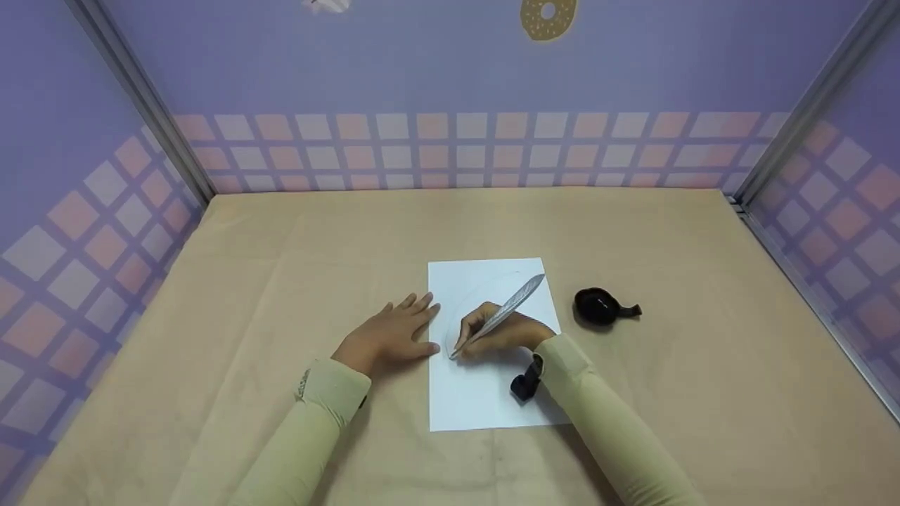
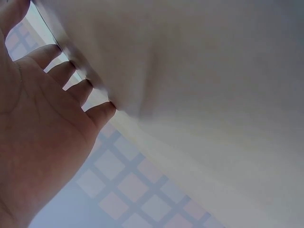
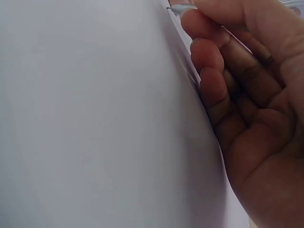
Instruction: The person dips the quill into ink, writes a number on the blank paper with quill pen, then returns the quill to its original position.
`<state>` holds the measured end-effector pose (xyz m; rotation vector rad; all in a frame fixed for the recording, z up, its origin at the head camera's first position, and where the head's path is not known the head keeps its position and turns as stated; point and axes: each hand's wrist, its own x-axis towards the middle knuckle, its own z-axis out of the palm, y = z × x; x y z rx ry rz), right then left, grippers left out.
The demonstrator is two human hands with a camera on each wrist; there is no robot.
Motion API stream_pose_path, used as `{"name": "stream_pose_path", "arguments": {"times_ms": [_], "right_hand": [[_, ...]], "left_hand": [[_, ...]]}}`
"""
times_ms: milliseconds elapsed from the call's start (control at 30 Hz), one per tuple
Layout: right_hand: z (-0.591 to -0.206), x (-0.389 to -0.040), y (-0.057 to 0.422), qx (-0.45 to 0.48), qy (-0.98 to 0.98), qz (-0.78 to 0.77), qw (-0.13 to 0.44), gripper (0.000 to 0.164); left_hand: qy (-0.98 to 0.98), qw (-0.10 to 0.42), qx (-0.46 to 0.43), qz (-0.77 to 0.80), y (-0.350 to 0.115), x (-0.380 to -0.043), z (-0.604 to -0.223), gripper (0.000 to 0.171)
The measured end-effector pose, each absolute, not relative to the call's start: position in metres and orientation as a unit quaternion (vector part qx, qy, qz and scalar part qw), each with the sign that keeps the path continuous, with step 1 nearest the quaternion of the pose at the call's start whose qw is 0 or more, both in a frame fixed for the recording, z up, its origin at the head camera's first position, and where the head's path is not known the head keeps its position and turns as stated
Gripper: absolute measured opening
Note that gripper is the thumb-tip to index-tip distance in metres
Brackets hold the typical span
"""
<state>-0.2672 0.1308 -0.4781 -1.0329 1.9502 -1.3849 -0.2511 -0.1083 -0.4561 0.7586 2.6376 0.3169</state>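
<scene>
A sheet of white paper [image 1: 478, 407] lies on the cloth, with a faint curved pencil-grey line [image 1: 464, 296] on its upper left part. My right hand [image 1: 510, 332] pinches a silver feather-shaped pen [image 1: 517, 299] low on its shaft, the tip at the paper left of the sheet's middle. In the right wrist view the pen's tip [image 3: 176, 8] shows beyond the thumb and index finger, and the other fingers [image 3: 213, 85] curl under. Spread and flat, my left hand [image 1: 390, 334] rests beside the left edge, with fingertips and thumb at the paper.
A small black glossy bowl with a short handle [image 1: 598, 308] stands right of the paper. Beige cloth [image 1: 281, 239] covers the table. Purple walls [image 1: 450, 70] with pink and white squares enclose the back and sides. A black wrist device [image 1: 524, 386] hangs beneath the right sleeve.
</scene>
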Motion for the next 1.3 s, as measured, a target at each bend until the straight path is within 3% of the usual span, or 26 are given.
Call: {"name": "stream_pose_path", "arguments": {"times_ms": [1300], "right_hand": [[-0.4781,-0.2628,0.1381,-0.434,0.669,-0.505,0.328,0.014]], "left_hand": [[0.937,0.192,0.270,0.107,-0.1083,-0.2512,-0.4562,0.075]]}}
